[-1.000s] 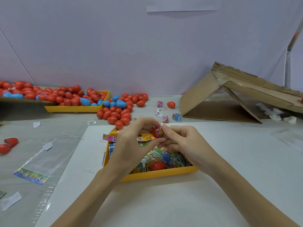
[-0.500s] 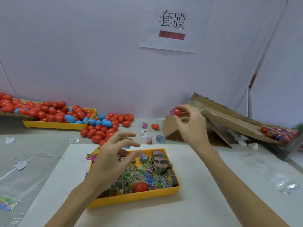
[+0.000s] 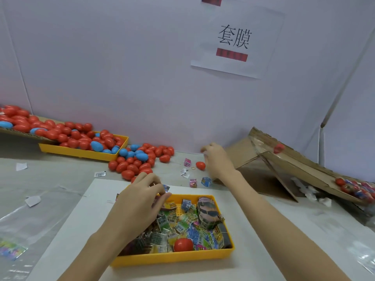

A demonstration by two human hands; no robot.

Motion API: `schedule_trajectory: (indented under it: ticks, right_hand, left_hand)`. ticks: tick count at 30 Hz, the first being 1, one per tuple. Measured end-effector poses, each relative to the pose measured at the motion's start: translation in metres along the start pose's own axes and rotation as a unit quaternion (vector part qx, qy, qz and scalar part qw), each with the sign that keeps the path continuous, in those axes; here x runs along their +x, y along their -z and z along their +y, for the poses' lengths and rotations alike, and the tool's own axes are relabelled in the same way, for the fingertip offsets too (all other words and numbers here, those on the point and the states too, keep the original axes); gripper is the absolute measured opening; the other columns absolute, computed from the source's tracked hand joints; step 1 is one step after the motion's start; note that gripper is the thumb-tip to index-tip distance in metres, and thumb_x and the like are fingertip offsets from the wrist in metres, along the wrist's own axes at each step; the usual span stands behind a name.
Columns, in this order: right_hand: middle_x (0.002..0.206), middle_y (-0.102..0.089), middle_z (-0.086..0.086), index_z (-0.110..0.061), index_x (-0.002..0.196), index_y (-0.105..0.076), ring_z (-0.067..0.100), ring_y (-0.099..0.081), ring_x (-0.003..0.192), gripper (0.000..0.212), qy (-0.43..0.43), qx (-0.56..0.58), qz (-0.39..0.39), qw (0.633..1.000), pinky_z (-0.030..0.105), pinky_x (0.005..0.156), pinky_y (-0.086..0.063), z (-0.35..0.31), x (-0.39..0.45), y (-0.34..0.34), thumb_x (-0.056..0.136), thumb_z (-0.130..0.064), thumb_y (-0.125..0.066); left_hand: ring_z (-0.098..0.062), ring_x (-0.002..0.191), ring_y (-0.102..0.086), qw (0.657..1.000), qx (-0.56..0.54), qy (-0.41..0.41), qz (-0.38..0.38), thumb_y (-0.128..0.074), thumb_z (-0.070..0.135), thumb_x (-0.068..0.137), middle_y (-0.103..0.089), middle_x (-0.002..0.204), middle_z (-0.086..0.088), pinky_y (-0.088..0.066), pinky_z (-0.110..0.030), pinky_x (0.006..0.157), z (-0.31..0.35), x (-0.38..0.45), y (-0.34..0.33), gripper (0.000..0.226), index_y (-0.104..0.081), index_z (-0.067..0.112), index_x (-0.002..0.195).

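Sleeves (image 3: 194,234) of crinkled printed film filled the yellow plastic tray (image 3: 172,258). The left hand (image 3: 140,203) curled onto them at its far left corner; whether it pinched one was unclear. The right hand (image 3: 218,161), loosely curled and empty, hung beside the corrugated cardboard ramp (image 3: 304,169).

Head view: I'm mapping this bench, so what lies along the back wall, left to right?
Yellow tray of eggs → loose egg pile → pink packet → lone red egg → right hand → cardboard ramp.
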State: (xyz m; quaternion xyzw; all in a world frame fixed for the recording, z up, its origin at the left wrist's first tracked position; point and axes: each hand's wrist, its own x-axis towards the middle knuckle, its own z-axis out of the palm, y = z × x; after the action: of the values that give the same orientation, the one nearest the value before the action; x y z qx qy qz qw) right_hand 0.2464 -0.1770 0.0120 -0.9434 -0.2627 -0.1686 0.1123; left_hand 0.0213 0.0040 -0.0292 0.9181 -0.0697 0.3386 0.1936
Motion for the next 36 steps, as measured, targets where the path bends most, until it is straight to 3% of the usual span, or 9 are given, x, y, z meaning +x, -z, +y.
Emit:
schedule_trajectory:
  ticks: [5,10,14,18,20,24,27,31,36]
  right_hand:
    - [0.131,-0.062,0.021,0.0,0.13,-0.063,0.036,-0.062,0.115,0.039,-0.02,-0.045,-0.15,0.987,0.048,0.099,-0.054,0.0,0.011,-0.044,0.096,0.013,-0.049]
    - [0.134,-0.053,0.016,-0.01,0.142,-0.057,0.033,-0.055,0.121,0.045,-0.045,0.07,-0.075,0.994,0.039,0.104,-0.046,-0.006,0.007,-0.034,0.098,-0.008,-0.067]
    - [0.114,-0.06,0.003,-0.018,0.126,-0.067,0.016,-0.062,0.096,0.047,0.003,0.186,-0.012,0.982,0.024,0.088,-0.051,-0.032,-0.037,0.0,0.085,-0.036,-0.083]
    - [0.108,-0.066,-0.007,-0.019,0.117,-0.073,0.006,-0.064,0.091,0.042,0.048,0.303,0.006,0.952,0.014,0.082,-0.051,-0.059,-0.107,0.02,0.082,-0.041,-0.083]
    - [0.105,-0.068,-0.005,-0.018,0.114,-0.076,0.009,-0.065,0.093,0.036,0.064,0.35,-0.014,0.934,0.018,0.083,-0.052,-0.07,-0.131,0.022,0.084,-0.036,-0.083]
    - [0.105,-0.07,-0.006,-0.02,0.112,-0.079,0.013,-0.065,0.096,0.034,0.06,0.397,-0.05,0.914,0.024,0.085,-0.055,-0.082,-0.15,0.022,0.083,-0.037,-0.084]
    - [0.109,-0.068,-0.007,-0.027,0.128,-0.072,0.011,-0.065,0.1,0.044,0.055,0.43,-0.082,0.898,0.023,0.084,-0.054,-0.077,-0.149,0.029,0.089,-0.049,-0.07]
    - [0.107,-0.063,-0.011,-0.031,0.119,-0.075,0.007,-0.061,0.097,0.023,0.081,0.309,-0.074,0.945,0.023,0.08,-0.052,-0.057,-0.149,0.032,0.099,-0.036,-0.066]
    - [0.113,-0.056,-0.01,-0.037,0.118,-0.077,0.012,-0.039,0.109,0.026,0.144,0.075,-0.178,0.97,0.031,0.094,-0.042,-0.051,-0.151,0.024,0.093,-0.04,-0.073]
  left_hand:
    - [-0.01,0.086,-0.055,1.0,0.017,-0.006,0.0,-0.077,0.03,0.091,-0.061,0.089,0.009,-0.047,-0.02,0.063,-0.007,0.0,0.0,0.015,-0.075,0.019,0.081]
    - [-0.014,0.085,-0.056,1.0,0.03,-0.007,0.008,-0.076,0.028,0.092,-0.063,0.087,0.007,-0.049,-0.024,0.062,-0.005,0.001,0.002,0.014,-0.075,0.017,0.082]
    - [-0.016,0.093,-0.058,1.0,0.022,-0.003,0.001,-0.073,0.028,0.095,-0.066,0.095,0.006,-0.051,-0.028,0.067,-0.003,0.001,0.002,0.012,-0.076,0.017,0.098]
    - [-0.01,0.101,-0.057,0.996,-0.056,-0.023,-0.06,-0.079,0.027,0.09,-0.064,0.113,0.008,-0.056,-0.031,0.08,-0.001,0.001,-0.001,0.058,-0.055,0.028,0.142]
    - [-0.009,0.097,-0.058,0.991,-0.081,-0.059,-0.092,-0.08,0.026,0.088,-0.062,0.116,0.007,-0.056,-0.031,0.079,0.004,0.001,-0.002,0.07,-0.043,0.038,0.147]
    - [-0.017,0.082,-0.057,0.989,-0.081,-0.095,-0.076,-0.074,0.02,0.089,-0.061,0.107,0.003,-0.055,-0.04,0.066,0.007,0.001,-0.002,0.057,-0.047,0.036,0.137]
    - [-0.009,0.079,-0.059,0.989,-0.106,-0.097,-0.04,-0.065,0.031,0.095,-0.061,0.104,0.013,-0.055,-0.032,0.067,0.009,0.001,0.0,0.032,-0.054,0.029,0.126]
    - [-0.007,0.08,-0.068,0.98,-0.196,0.04,-0.002,-0.076,0.021,0.093,-0.068,0.092,0.014,-0.056,-0.029,0.071,0.005,0.002,0.0,0.023,-0.06,0.023,0.11]
    - [-0.014,0.083,-0.076,0.911,-0.352,0.206,-0.058,-0.077,0.017,0.092,-0.077,0.09,0.001,-0.064,-0.032,0.078,0.006,0.004,-0.002,0.019,-0.071,0.022,0.108]
